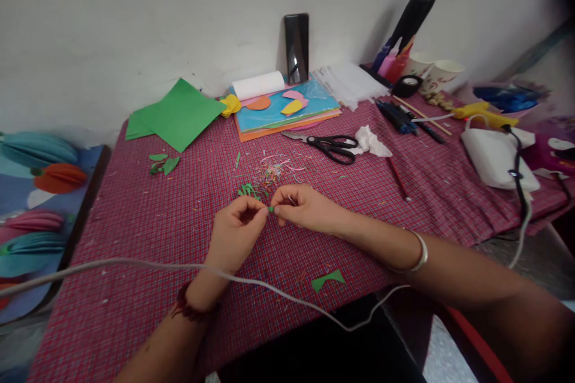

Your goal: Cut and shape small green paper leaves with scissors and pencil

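My left hand and my right hand meet over the middle of the table, both with fingers pinched. Between the fingertips shows a tiny piece of green paper, gripped from both sides; most of it is hidden. Just behind the hands lie green paper cuttings and a heap of thin coloured paper shreds. Nearer my body is a green paper scrap with a curved edge. Black-handled scissors rest beyond my right hand.
Green sheets lie back left, beside coloured papers with cut petals. A phone leans on the wall. At right are a pencil, a yellow glue gun and a white box. A white cable crosses in front.
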Available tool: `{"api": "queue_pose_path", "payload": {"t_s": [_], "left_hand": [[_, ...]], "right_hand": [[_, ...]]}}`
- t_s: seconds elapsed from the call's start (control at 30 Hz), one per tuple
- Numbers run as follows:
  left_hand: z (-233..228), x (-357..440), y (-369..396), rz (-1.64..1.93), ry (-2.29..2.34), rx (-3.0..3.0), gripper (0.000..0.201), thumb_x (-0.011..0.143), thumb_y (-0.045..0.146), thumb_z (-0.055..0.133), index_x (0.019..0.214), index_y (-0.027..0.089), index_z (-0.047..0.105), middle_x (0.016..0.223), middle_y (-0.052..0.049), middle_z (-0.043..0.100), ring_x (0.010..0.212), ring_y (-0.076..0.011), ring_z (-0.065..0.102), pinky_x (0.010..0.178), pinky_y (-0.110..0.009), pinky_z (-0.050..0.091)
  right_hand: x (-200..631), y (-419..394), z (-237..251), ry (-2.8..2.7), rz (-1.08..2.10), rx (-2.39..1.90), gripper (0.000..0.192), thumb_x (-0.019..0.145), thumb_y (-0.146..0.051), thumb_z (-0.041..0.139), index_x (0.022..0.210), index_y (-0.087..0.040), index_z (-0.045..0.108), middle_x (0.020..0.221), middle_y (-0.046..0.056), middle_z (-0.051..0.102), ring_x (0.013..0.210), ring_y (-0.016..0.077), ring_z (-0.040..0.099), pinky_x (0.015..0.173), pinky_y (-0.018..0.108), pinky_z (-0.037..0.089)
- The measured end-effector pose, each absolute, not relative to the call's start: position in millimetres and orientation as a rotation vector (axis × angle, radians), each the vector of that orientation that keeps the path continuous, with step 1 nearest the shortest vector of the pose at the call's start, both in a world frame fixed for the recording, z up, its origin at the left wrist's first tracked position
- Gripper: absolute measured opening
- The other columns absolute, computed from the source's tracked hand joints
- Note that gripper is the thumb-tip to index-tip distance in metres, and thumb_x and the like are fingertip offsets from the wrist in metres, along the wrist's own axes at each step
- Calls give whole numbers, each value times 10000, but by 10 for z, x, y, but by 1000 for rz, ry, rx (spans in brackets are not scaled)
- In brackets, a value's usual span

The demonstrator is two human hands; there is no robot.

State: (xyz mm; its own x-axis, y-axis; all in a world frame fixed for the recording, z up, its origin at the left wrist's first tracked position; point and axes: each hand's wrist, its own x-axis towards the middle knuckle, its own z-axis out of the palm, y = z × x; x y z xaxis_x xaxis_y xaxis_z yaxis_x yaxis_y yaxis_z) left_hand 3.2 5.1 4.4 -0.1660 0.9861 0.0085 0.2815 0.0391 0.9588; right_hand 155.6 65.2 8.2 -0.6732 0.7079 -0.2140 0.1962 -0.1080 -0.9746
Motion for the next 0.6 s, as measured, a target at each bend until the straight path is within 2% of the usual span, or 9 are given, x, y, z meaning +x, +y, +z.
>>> {"api": "queue_pose_path", "payload": {"t_s": [0.17,0.23,0.3,0.43,0.6], "left_hand": [[115,-97,92,1248,1605,1235,92,723,203,618,644,177,578,552,41,533,520,-91,469,502,-210,354],[140,-187,122,1387,1592,1126,98,733,202,617,650,179,568,561,41,548,533,-89,488,531,-208,375],[155,-246,144,1484,1571,1056,96,732,188,615,652,179,562,572,42,554,547,-87,497,554,-208,389],[170,-166,118,1396,1643,1191,92,726,192,614,650,174,566,580,40,541,548,-91,483,541,-213,381],[188,67,8,1213,1663,1550,86,743,203,605,661,182,596,622,22,565,581,-109,508,566,-236,398]], "right_hand": [[1769,946,138,-1918,1486,-1016,115,648,-73,488,662,-173,544,608,-31,526,580,99,462,560,242,348],[1918,1118,212,-1789,1294,-1089,88,677,-103,493,685,-174,545,631,-17,546,597,106,473,578,252,353],[2009,1215,277,-1686,1231,-1140,32,737,-169,517,711,-178,533,622,-14,546,555,98,437,539,251,326],[1909,1069,292,-1759,1467,-1050,207,813,-369,556,735,-180,521,646,-6,544,531,86,398,497,244,294],[1658,777,178,-1833,1775,-832,293,742,-427,656,719,-174,511,618,-44,464,556,78,397,520,231,311]]}}
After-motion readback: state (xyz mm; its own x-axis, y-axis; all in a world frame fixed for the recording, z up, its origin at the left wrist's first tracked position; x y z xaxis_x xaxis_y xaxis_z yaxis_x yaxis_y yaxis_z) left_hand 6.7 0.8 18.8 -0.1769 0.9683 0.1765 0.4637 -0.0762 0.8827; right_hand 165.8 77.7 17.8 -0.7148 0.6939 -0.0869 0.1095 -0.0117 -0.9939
